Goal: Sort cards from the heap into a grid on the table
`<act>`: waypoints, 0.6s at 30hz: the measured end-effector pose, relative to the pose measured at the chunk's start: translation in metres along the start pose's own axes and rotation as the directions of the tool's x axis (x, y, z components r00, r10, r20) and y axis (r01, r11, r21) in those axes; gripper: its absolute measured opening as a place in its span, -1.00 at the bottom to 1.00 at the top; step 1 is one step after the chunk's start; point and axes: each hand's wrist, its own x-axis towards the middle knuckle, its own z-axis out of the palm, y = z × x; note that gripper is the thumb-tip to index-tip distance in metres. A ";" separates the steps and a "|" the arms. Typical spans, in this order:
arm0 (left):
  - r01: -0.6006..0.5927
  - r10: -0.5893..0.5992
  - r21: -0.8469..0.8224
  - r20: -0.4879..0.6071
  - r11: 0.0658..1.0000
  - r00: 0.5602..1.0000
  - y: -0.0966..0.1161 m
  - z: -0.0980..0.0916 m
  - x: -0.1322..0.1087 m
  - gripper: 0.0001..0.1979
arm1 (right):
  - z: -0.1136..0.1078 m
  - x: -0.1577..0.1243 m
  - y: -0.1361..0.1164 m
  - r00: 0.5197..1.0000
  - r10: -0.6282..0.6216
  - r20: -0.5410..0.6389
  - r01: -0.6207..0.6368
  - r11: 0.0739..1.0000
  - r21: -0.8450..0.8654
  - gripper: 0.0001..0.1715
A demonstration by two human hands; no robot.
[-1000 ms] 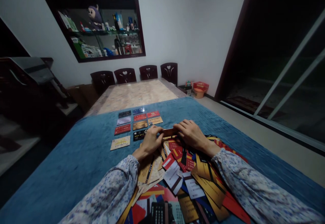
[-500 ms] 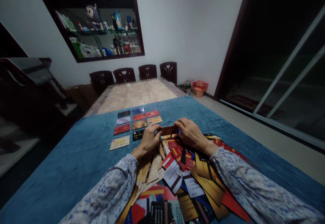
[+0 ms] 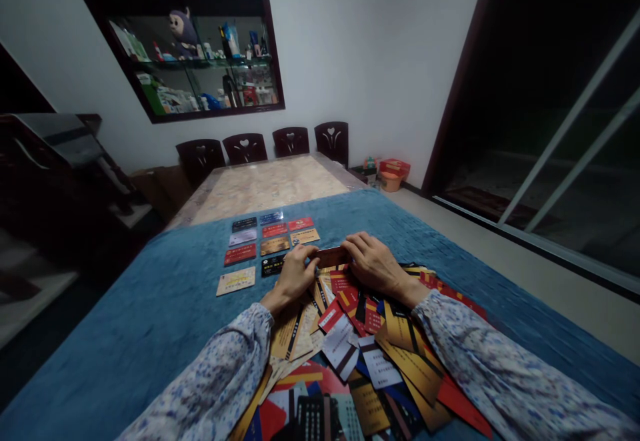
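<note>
My left hand [image 3: 296, 273] and my right hand [image 3: 373, 262] meet over the far side of a heap of plastic cards [image 3: 345, 334]. Between them they hold a dark reddish-brown card [image 3: 331, 257] by its two short ends, tilted up on its long edge. Whether it is a single card or a small stack, I cannot tell. Fingers of both hands are closed, with thumbs bent in on the near side. Beneath lie red, gold, silver and cream cards, loosely overlapping. A black VIP card [image 3: 273, 265] lies flat just left of my left hand.
Left of the heap, several cards lie in rough columns on the blue cloth [image 3: 165, 307], among them a cream card [image 3: 236, 281] and a red card [image 3: 240, 254]. Beyond are the bare marbled tabletop [image 3: 270, 179], dark chairs [image 3: 245, 148] and a wall cabinet [image 3: 220, 117].
Both hands stay in nearly the same place around the held card, with small finger shifts. Bits of blue that showed beside the fingers are no longer visible.
</note>
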 end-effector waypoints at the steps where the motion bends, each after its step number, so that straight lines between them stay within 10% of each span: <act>1: -0.010 0.010 -0.010 -0.003 1.000 1.000 0.000 0.000 0.000 -0.82 | 0.000 0.000 0.000 1.000 -0.003 -0.005 0.003 1.000 -0.003 -0.67; 18: -0.289 0.286 0.262 0.049 0.921 0.957 0.012 -0.003 -0.009 -0.55 | -0.005 0.000 0.000 0.998 0.029 -0.047 -0.027 0.999 0.029 -0.63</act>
